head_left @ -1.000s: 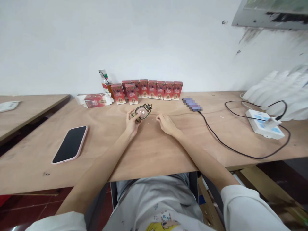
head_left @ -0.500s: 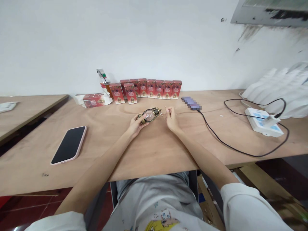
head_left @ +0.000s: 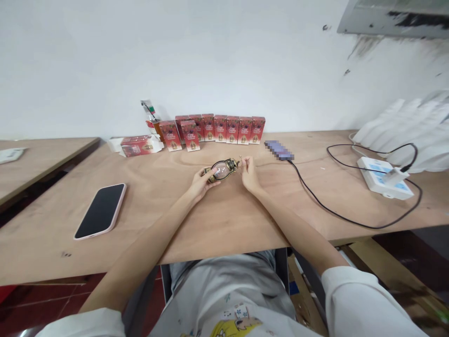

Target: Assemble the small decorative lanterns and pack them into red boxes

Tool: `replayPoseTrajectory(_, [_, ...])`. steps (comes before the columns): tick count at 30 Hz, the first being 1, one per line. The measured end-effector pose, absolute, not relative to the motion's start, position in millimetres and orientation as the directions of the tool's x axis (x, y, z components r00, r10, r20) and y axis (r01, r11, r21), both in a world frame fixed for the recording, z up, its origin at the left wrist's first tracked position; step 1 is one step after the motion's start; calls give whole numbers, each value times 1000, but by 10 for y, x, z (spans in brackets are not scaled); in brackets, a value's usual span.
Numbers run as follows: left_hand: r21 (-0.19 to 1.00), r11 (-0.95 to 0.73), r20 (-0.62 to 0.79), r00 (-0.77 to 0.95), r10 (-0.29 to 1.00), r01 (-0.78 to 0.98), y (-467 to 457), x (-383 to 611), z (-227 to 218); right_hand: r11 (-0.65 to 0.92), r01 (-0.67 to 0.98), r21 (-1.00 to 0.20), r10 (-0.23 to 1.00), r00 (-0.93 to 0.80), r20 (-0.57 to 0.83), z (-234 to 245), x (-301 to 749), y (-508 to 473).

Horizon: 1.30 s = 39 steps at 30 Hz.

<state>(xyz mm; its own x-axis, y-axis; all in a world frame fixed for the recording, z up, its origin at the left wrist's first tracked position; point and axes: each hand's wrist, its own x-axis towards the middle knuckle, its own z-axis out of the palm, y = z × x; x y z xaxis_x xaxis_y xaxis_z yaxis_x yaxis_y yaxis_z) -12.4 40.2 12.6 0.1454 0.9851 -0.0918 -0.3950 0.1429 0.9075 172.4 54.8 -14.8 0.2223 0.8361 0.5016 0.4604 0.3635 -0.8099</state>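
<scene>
My left hand [head_left: 201, 183] is closed around the base of a small lantern [head_left: 221, 170], bronze-coloured with a clear rounded middle. The lantern lies tilted on its side just over the tabletop, its top pointing right. At that top end, my right hand [head_left: 249, 173] pinches a thin gold-coloured metal piece [head_left: 240, 158], partly hidden by the fingers. Whether this piece is joined to the lantern I cannot tell.
Several red boxes [head_left: 220, 128] stand along the wall, and an opened red box [head_left: 138, 145] lies left of them. A black-screened phone [head_left: 101, 211] is at left. To the right are a pixelated device [head_left: 279, 150], its black cable and a white power strip [head_left: 384, 178].
My left hand has shifted slightly right with the lantern, bringing its top up to my right fingertips. The right hand has hardly moved.
</scene>
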Motion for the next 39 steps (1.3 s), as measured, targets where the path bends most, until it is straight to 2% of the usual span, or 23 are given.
replayPoseTrajectory(12, [908,141,-95,133,987,-395,398,-114,136,423,468,-776,795,219,565,-187,1735,577])
replayPoseTrajectory(19, [905,146,-101,132,986,-399,384,-114,143,339,590,-733,797,233,557,-118,1729,525])
replayPoseTrajectory(24, [883,160,-128,100,987,-441,411,-130,149,334,662,-671,801,175,572,-92,1774,536])
replayPoseTrajectory(28, [821,246,-203,138,969,-516,461,-155,154,370,697,-614,797,101,595,-80,1746,522])
replayPoseTrajectory(33, [809,266,-193,191,962,-524,479,-166,139,503,605,-617,757,38,653,-66,1679,473])
replayPoseTrajectory(39, [867,153,-129,81,988,-475,438,-132,159,548,473,-690,792,-28,609,-61,1689,446])
